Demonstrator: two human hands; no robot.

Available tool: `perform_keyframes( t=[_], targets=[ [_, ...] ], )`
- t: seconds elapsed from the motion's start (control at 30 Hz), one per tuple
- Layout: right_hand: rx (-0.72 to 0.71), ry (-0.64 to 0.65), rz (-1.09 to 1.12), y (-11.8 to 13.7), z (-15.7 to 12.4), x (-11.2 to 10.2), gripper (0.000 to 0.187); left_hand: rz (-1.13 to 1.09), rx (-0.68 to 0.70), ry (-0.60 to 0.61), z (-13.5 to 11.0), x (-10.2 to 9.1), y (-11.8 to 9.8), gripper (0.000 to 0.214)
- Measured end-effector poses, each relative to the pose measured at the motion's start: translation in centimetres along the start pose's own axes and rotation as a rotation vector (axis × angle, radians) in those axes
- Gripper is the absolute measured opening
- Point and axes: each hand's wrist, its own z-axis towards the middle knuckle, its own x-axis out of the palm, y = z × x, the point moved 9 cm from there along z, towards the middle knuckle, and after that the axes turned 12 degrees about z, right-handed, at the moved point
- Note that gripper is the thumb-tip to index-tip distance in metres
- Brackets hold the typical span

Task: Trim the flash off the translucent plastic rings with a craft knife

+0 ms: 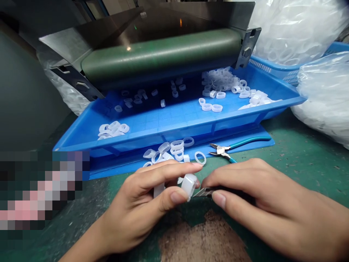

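My left hand [152, 200] is closed on a translucent white plastic ring [189, 184], pinched between thumb and fingers. Another whitish piece [159, 190] shows inside the same hand, partly hidden by the fingers. In my right hand [253, 196] is a utility knife [203, 192], its handle mostly covered by the fingers. The blade's tip points left and lies close beside the ring; whether it touches I cannot tell. Just beyond my hands, several loose rings [177, 145] are heaped, with a single ring [200, 158] lying apart from them.
Side cutters [222, 149] with teal handles lie beyond my right hand. A blue tray [152, 131] holding many rings stands beneath a green conveyor roller [163, 58] in a metal frame. Plastic bags [324, 94] and a blue basket [286, 71] are at right. The green tabletop [308, 160] has a worn brown patch [204, 240].
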Motion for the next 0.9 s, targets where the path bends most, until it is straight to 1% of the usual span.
perform_keyframes(
  t=[0.1,0.27,0.33,0.4,0.43,0.47,0.67,0.77,0.9],
  targets=[
    [-0.007,0.014,-0.012,0.0,-0.1,0.4,0.034,-0.015,-0.015,0.022,0.1,0.2,0.1,0.031],
    [0.093,0.018,0.001,-0.4,0.0,0.7,0.035,-0.014,-0.034,0.035,0.3,0.4,0.0,0.029],
    [0.127,0.029,0.021,-0.6,-0.1,0.9,0.035,-0.013,-0.047,0.040,0.2,0.4,0.1,0.029],
    [0.131,0.039,0.032,-0.7,-0.2,1.1,0.035,-0.024,-0.072,0.043,0.0,0.3,0.4,0.029],
    [0.162,0.044,0.029,-1.0,-0.3,1.1,0.035,-0.032,-0.087,0.044,-0.2,0.3,0.6,0.029],
    [0.131,0.050,0.047,-0.7,-0.4,1.2,0.035,-0.039,-0.100,0.046,-0.3,0.2,0.7,0.029],
    [0.145,0.063,0.070,-0.8,-0.1,1.2,0.030,-0.064,-0.145,0.031,-0.4,0.0,1.2,0.027],
    [0.154,0.106,0.084,-0.6,0.3,1.2,0.027,-0.070,-0.163,0.037,-0.2,0.3,1.4,0.026],
    [0.218,0.162,0.122,-1.0,0.4,1.3,0.026,-0.088,-0.186,0.055,-0.2,0.5,1.7,0.024]
  ],
)
